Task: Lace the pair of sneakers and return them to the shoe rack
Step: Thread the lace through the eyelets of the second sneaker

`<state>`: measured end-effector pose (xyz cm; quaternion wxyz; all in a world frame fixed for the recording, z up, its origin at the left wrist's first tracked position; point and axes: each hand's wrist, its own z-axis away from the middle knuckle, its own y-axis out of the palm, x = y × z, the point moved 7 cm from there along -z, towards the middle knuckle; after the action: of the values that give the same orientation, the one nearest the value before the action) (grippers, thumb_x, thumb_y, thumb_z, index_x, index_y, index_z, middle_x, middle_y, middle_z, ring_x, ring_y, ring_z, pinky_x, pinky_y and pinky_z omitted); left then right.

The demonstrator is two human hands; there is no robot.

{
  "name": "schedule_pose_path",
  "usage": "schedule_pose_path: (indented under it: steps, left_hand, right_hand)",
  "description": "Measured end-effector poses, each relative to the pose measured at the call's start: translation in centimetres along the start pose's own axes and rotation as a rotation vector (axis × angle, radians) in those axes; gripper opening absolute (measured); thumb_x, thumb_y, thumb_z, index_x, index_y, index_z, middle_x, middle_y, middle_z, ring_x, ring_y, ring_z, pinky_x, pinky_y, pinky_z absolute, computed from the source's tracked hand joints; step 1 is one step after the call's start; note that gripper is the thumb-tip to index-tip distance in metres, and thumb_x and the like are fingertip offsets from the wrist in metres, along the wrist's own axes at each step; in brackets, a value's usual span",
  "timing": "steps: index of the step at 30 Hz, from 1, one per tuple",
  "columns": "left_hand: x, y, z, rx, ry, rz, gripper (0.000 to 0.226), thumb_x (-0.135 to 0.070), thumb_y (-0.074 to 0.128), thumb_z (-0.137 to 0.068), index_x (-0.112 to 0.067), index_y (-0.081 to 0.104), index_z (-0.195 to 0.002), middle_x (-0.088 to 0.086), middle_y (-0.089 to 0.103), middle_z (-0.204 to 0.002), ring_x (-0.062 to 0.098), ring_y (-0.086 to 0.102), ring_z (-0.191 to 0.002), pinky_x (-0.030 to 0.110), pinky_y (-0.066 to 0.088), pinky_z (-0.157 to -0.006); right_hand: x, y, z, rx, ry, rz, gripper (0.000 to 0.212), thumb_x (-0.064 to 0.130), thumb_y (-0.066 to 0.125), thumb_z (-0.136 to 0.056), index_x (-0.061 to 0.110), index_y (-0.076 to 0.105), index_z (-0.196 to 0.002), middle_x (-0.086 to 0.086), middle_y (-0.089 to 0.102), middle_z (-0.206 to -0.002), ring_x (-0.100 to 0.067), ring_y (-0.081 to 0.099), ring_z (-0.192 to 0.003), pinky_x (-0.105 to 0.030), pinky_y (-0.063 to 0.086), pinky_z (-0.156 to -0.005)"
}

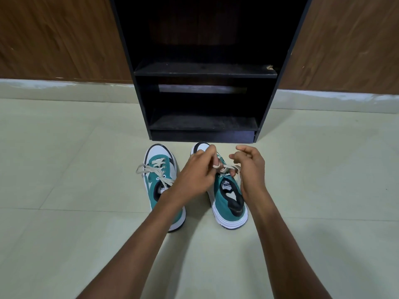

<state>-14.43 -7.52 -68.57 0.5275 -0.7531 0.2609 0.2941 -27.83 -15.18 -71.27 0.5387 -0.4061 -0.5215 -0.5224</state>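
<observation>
Two teal and white sneakers stand side by side on the floor, toes toward the shoe rack [205, 72]. The left sneaker [160, 167] has its cream lace tied in a loose bow, with my left forearm crossing its heel. Over the right sneaker [228, 201], my left hand [197, 173] pinches a strand of the cream lace [224, 169] looped around a finger. My right hand [250, 165] grips the other part of that lace near the top eyelets. The front half of the right sneaker is mostly hidden by my hands.
The black shoe rack stands against a wood-panelled wall [54, 39], with bare shelves, its base just beyond the sneakers' toes. Pale floor tiles [75, 158] spread on both sides. A light skirting strip [64, 89] runs along the wall's foot.
</observation>
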Motion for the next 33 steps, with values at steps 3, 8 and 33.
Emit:
schedule_pose_path:
  steps: [3,8,33]
  left_hand:
    - [2.1,0.5,-0.3,0.009,-0.332,0.417,0.026,-0.012,0.064,-0.095,-0.019,0.045,-0.080,0.011,0.061,-0.080,0.019,0.054,-0.073,0.035,0.044,-0.066]
    - [3.9,1.4,0.0,-0.012,-0.685,0.736,0.028,-0.004,0.066,-0.093,-0.016,0.049,-0.074,0.008,0.063,-0.071,0.016,0.055,-0.057,0.024,0.040,-0.049]
    - [4.0,1.1,0.3,0.009,-0.915,0.760,0.015,-0.002,0.068,-0.090,-0.012,0.059,-0.083,0.004,0.066,-0.064,0.014,0.055,-0.050,0.021,0.040,-0.040]
  right_hand:
    - [0.6,0.5,0.6,0.155,-0.117,0.092,0.020,0.010,0.060,-0.069,0.013,0.062,-0.088,-0.010,0.060,-0.086,-0.017,0.062,-0.070,-0.023,0.050,-0.060]
    - [1.0,0.1,1.6,0.270,-0.403,0.358,0.023,0.010,0.073,-0.067,0.020,0.070,-0.087,-0.004,0.057,-0.108,-0.010,0.062,-0.104,-0.025,0.053,-0.089]
    - [-0.4,-1.2,1.6,0.157,-0.213,0.282,0.019,0.027,0.056,-0.082,0.013,0.066,-0.086,0.008,0.068,-0.088,-0.011,0.064,-0.090,-0.041,0.059,-0.082]
